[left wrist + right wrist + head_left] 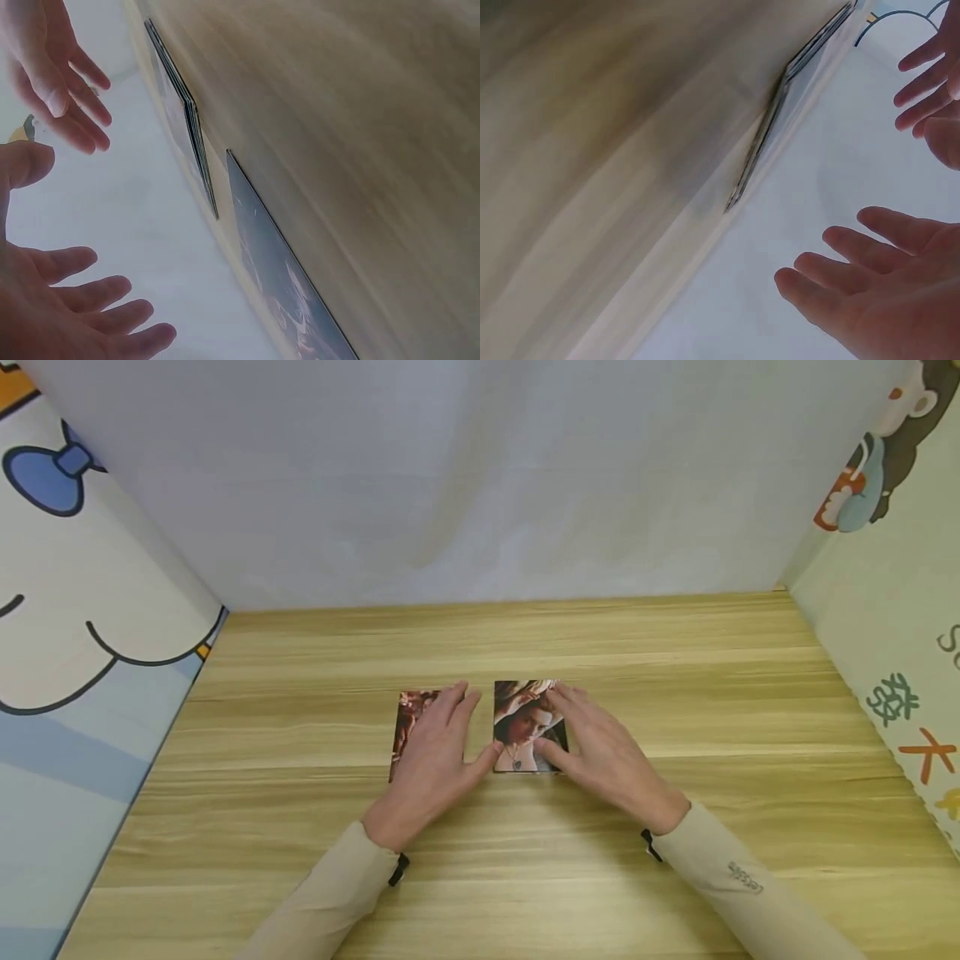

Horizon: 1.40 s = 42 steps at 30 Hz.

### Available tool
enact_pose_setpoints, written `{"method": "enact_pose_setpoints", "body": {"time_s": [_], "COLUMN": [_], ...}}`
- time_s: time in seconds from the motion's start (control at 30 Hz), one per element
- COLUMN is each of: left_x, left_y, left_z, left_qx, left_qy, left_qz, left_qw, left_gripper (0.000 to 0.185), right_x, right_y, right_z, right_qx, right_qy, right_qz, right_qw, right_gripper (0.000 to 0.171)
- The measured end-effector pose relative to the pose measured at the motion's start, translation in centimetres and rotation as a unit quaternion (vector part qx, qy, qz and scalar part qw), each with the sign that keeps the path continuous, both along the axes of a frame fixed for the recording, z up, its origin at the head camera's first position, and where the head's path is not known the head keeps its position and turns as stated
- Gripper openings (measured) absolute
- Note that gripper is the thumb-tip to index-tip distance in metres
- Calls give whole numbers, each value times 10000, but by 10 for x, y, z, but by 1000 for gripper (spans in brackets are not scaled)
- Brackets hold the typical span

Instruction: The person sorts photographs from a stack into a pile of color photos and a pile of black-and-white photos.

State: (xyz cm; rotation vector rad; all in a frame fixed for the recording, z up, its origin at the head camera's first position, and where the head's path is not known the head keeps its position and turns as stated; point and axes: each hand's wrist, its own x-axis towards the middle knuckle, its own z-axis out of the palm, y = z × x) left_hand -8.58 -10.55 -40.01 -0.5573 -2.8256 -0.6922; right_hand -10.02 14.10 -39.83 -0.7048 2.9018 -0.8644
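Left hand [431, 747], fingers spread, hovers over one photo stack [406, 722]; right hand [600, 752], equally flat, covers another photo stack [521, 727].

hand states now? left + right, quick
Left hand: open, fingers straight, over the left photo card.
Right hand: open, fingers straight, over the right photo stack; contact cannot be told.

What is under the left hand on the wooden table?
A photo card lies flat on the wooden table under the left hand. Only its reddish left strip shows; the hand covers the rest of the picture.
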Motion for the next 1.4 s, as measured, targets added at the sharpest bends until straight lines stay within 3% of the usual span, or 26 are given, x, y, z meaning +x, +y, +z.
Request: {"method": "enact_pose_setpoints", "body": {"time_s": [0.13,0.43,0.6,1.0,1.4], "left_x": [-3,-9,-13,-17,-20], "left_y": [3,7,9,14,22], "left_z": [-2,-4,-5,-11,-13], "left_qx": [-115,-262,-430,-743,-699], "left_qy": [-137,-905,-1162,-1184,-1421], "left_qz": [-98,-90,-136,-460,-533], "left_qw": [9998,9955,9922,9891,9859], "left_gripper": [72,78,78,75,72], "right_x": [-2,-8,-10,-11,-13], "right_y": [8,13,15,18,14], "right_z": [-2,-6,-9,-13,-13], "right_qx": [126,231,404,427,320], "right_qy": [-101,-302,-400,-906,-885], "right_qz": [-42,-29,-54,11,54], "right_qw": [9999,9993,9984,9950,9955], "right_gripper": [77,82,83,80,71]}}
